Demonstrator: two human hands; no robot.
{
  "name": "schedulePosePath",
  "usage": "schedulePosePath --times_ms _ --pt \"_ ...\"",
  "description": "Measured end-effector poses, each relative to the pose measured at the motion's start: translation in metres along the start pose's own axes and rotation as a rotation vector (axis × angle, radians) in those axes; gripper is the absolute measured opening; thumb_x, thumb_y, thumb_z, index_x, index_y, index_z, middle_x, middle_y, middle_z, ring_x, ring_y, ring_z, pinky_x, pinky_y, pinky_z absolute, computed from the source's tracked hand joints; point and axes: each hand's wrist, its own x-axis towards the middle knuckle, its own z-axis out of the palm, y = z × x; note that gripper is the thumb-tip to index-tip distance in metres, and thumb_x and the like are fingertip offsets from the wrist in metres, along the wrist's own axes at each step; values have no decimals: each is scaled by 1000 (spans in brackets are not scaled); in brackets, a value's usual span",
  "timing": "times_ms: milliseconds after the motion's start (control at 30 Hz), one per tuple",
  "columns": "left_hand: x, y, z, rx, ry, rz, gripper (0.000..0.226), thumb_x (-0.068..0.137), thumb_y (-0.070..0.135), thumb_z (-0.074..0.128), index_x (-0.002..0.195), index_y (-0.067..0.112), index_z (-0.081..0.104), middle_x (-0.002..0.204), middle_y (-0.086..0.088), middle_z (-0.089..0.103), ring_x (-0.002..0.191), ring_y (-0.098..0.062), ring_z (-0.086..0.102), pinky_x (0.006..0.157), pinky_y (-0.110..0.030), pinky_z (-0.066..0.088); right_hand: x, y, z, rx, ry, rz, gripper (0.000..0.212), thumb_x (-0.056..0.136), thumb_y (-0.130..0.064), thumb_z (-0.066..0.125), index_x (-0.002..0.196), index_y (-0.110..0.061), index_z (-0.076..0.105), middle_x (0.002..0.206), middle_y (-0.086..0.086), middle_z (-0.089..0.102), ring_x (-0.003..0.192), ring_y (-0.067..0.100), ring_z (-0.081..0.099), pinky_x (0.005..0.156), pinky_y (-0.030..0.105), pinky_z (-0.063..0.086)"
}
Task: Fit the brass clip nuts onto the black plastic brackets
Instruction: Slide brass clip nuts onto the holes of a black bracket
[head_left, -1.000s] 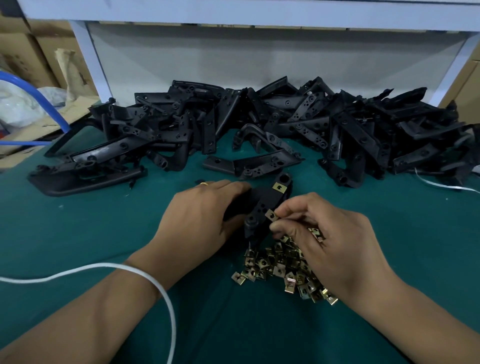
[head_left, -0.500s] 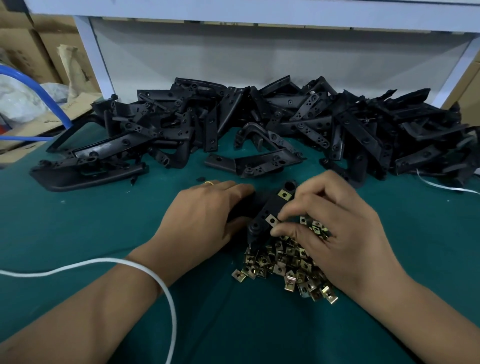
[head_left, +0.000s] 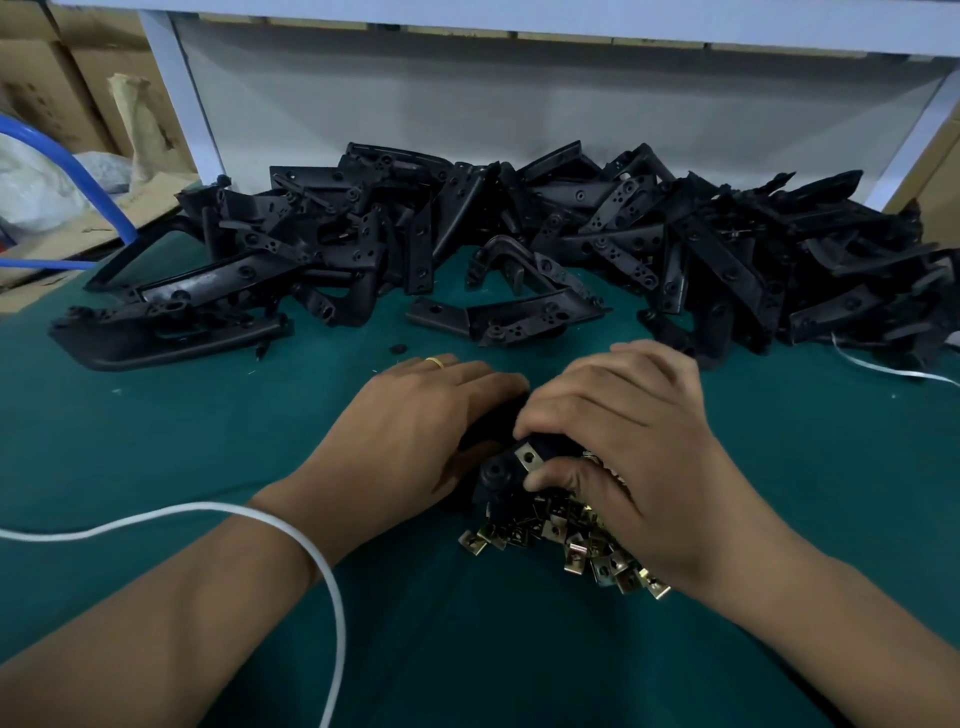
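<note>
Change since half a second ago: the right hand (head_left: 639, 457) has been brought up and over the bracket (head_left: 498, 470), so that the far clip seen earlier is now covered. Nearest item: a white cord (head_left: 322, 561), looped over the left forearm. Loose brass clip nuts (head_left: 571, 540): heaped on the green mat (head_left: 156, 441), partly under the right hand. Bracket in work: held between both hands just beyond the heap, one fitted clip nut (head_left: 528, 457) showing. Right hand: fingers curled over the bracket, thumb pressed beside the clip. Left hand (head_left: 415, 421): fingers together, laid over the bracket's left end. Advice: the clip is best pushed square until seated, the bracket being steadied. Farthest: unfitted brackets (head_left: 571, 234), piled.
</note>
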Motion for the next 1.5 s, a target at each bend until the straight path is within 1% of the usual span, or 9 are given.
schedulePosePath --times_ms 200,367,533,667,867,1067,1200,1333,1500 --pt "1 -5 3 -6 30 -19 42 95 44 59 131 24 64 118 9 69 101 -20 64 85 -38 50 1 -1 2 29 -29 -29 26 101 -45 61 112 -25 74 118 -19 67 121 11 56 111 45 34" --pt "-2 -14 5 66 171 -154 43 92 44 58 129 23 63 114 5 70 97 -25 66 73 -29 43 0 18 -10 291 43 285 38 107 -47 50 139 -29 57 142 -24 51 143 3 39 118 22 29" --pt "0 -16 5 137 200 -298 44 86 43 60 126 23 62 112 2 71 95 -30 68 69 -36 49 -6 40 -11 168 -21 415 22 106 -30 55 109 -22 75 108 -14 64 111 9 56 99 32 44" --pt "2 -13 8 181 160 -328 41 87 46 60 122 24 62 106 4 72 91 -27 68 67 -35 47 -8 43 -10 85 -258 506 16 99 -38 69 108 -29 79 107 -17 61 111 9 57 100 38 49" --pt "3 -12 8 204 138 -333 43 88 47 56 120 20 63 105 -1 73 93 -30 66 76 -38 46 -5 37 -11 64 -283 571 12 93 -36 77 88 -36 66 96 -16 59 94 3 56 86 34 53" --pt "1 -21 9 78 155 -323 38 94 43 48 124 21 56 112 -4 70 90 -36 64 67 -38 39 -4 31 -5 576 116 689 15 95 -16 77 89 -29 70 87 -7 72 81 11 71 76 26 59" --pt "1 -16 9 -216 184 -319 30 94 70 51 114 48 52 95 26 65 85 -8 61 63 -28 43 0 21 -3 812 279 609 21 93 -4 75 99 -25 77 92 -1 78 87 15 77 82 21 60" --pt "-2 -16 13 -340 150 -301 47 84 84 46 112 48 53 101 28 64 90 -4 62 74 -38 52 2 16 -5 1125 395 608 18 90 0 75 103 -11 80 94 12 78 89 29 80 84 33 64" --pt "-2 -12 11 -322 154 -234 24 89 76 52 104 58 46 101 37 60 90 4 60 69 -27 49 1 12 -8 1307 421 653 16 86 -6 77 103 -5 78 99 20 77 94 37 79 85 40 64"
